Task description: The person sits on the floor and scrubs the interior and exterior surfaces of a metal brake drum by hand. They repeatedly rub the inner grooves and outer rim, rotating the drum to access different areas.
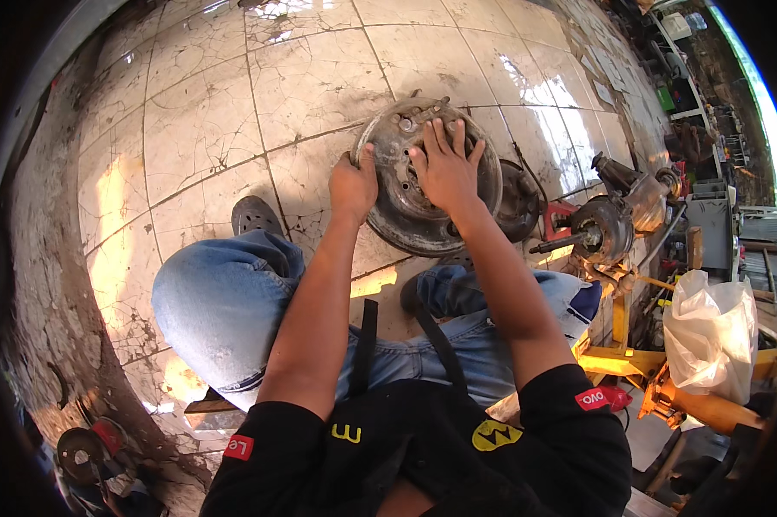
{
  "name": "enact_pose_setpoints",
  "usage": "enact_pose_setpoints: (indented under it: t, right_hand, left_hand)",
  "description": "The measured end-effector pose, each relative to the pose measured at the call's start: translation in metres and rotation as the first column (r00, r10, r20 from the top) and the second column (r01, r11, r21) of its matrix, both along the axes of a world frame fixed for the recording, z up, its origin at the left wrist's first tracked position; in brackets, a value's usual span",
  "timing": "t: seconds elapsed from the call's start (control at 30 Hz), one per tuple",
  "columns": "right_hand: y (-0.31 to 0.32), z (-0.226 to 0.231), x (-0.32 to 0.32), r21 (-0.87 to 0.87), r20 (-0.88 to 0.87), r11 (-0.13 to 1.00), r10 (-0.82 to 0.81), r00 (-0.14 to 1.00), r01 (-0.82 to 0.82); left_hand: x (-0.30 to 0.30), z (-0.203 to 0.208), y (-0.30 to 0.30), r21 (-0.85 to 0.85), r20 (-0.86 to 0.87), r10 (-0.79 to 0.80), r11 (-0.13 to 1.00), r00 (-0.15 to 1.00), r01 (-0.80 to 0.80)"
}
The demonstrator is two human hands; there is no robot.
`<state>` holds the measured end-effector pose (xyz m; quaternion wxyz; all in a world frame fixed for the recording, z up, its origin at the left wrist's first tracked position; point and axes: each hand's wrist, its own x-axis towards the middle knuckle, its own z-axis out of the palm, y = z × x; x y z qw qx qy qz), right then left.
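A dirty, round metal drum brake plate with a raised rim is in front of me, over the tiled floor between my feet. My left hand grips its left rim, thumb on the upper face and the other fingers curled out of sight at the edge. Spread flat across the plate's upper right part lies my right hand, with its fingers apart. Small bolts and holes show around the plate's middle. Against its right side, partly covered, is a second dark round metal part.
An axle assembly with a hub lies to the right, beside a red metal piece. Farther right are a yellow-orange jack and a white plastic bag. A grinder-like tool sits at the lower left. Cracked tiles cover the floor.
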<state>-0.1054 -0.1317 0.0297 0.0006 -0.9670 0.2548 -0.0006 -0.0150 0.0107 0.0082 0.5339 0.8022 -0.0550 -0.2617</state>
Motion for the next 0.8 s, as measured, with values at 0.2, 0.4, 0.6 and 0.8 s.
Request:
enact_pose_setpoints:
  t: [0.2, 0.4, 0.6, 0.8]
  right_hand:
    - [0.005, -0.003, -0.003, 0.027, 0.007, 1.0, 0.007, 1.0, -0.008]
    - [0.006, 0.011, -0.029, 0.11, 0.005, 0.991, 0.07, 0.998, -0.07]
    - [-0.002, -0.003, -0.049, 0.205, 0.181, 0.977, 0.024, 0.983, -0.061]
    - [-0.011, -0.004, -0.059, 0.247, 0.239, 0.969, -0.058, 0.969, -0.003]
  left_hand:
    - [-0.001, -0.006, -0.001, -0.048, 0.043, 0.067, 0.997, 0.997, -0.064]
    - [0.001, 0.0, -0.001, -0.011, 0.023, 0.033, 0.999, 0.999, -0.032]
    - [0.001, -0.003, -0.005, -0.006, 0.028, 0.038, 0.999, 0.999, -0.038]
    - [0.001, 0.0, -0.004, 0.018, 0.022, 0.035, 0.999, 0.999, -0.036]
